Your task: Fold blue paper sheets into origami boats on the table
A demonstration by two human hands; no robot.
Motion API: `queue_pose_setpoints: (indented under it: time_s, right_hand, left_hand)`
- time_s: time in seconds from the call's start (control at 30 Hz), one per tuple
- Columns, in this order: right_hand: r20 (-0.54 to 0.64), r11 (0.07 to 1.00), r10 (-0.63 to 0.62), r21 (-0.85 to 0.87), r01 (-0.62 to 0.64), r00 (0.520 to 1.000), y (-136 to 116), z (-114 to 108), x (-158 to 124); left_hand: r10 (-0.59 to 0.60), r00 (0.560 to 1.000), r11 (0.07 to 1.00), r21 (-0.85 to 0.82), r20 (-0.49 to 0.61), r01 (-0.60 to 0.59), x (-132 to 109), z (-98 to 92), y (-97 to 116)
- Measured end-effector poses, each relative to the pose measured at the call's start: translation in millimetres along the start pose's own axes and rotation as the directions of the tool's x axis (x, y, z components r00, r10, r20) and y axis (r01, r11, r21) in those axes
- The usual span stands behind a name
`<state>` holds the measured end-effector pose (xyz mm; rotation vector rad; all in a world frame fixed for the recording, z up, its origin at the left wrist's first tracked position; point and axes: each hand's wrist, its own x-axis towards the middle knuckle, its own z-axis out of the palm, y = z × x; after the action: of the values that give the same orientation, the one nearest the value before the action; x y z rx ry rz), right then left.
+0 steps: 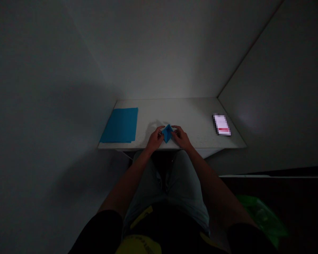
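A small folded piece of blue paper (168, 133) is held upright between my two hands near the front edge of the white table (175, 109). It has a pointed lower end and its top is spread apart like a pocket. My left hand (155, 138) pinches its left side between thumb and fingers. On the right side, my right hand (182, 137) grips it the same way. Both wrists rest close to the table's front edge. My fingers cover the paper's side corners.
A stack of blue paper sheets (120, 125) lies at the table's left end. Toward the right end is a phone (222, 125) with a lit, pixelated screen. Grey walls enclose the table behind and at both sides. A green plastic bag (262, 215) sits low on the right.
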<state>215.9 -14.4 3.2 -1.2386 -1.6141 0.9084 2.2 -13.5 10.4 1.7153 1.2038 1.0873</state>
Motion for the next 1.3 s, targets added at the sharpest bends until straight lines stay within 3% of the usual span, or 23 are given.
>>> queue_pose_setpoints:
  time_s: [0.3,0.6,0.77,1.0,1.17,1.3]
  right_hand:
    - [-0.05,0.999,0.05,-0.015,-0.051,0.997,7.3,-3.5,0.3]
    - [-0.082,0.996,0.048,0.081,-0.041,0.995,16.7,0.2,5.4]
    - [-0.123,0.988,0.088,0.135,-0.071,0.988,14.3,-1.5,6.5]
    - [-0.232,0.961,0.112,0.274,-0.045,0.966,9.2,-3.3,8.4]
    - [-0.178,0.95,0.193,0.279,-0.139,0.965,8.9,-1.7,8.2]
    - [-0.169,0.953,0.197,0.266,-0.148,0.966,8.0,-1.6,7.0]
  left_hand:
    - [-0.085,0.989,0.99,-0.119,-0.123,0.07,6.2,-1.2,-11.3]
    - [-0.051,0.994,0.991,-0.129,-0.098,0.039,9.7,0.8,-16.4]
    - [-0.093,0.991,0.974,-0.213,-0.099,0.07,12.7,0.7,-15.6]
    - [-0.215,0.942,0.93,-0.347,-0.256,0.118,16.6,0.8,-18.3]
    - [-0.318,0.922,0.867,-0.461,-0.222,0.188,17.8,3.3,-12.6]
    - [-0.332,0.923,0.852,-0.482,-0.195,0.204,17.0,4.9,-5.4]
